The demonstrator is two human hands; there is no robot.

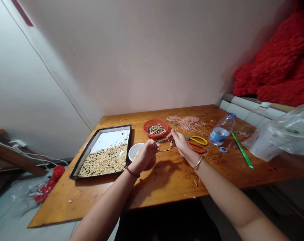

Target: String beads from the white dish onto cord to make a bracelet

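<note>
Between my two hands a loop of strung beads (166, 150) hangs above the wooden table, with a short green piece near its left end. The fingers of my left hand (147, 153) are closed on the strand's left side. My right hand (180, 142) pinches the other side, near dark beads. Just left of my left hand is a small white bowl (132, 156), partly hidden by it. Beyond the hands stands a red basket (155, 136) of beaded strands. A black-rimmed tray (128, 142) at the left holds loose tan and dark beads.
Pink cord (187, 124) lies at the table's back. Scissors (197, 147) with yellow and orange handles are right of my right hand. Farther right are a water bottle (220, 132), its blue cap (223, 150), a green strip (242, 149) and a plastic bag (279, 134).
</note>
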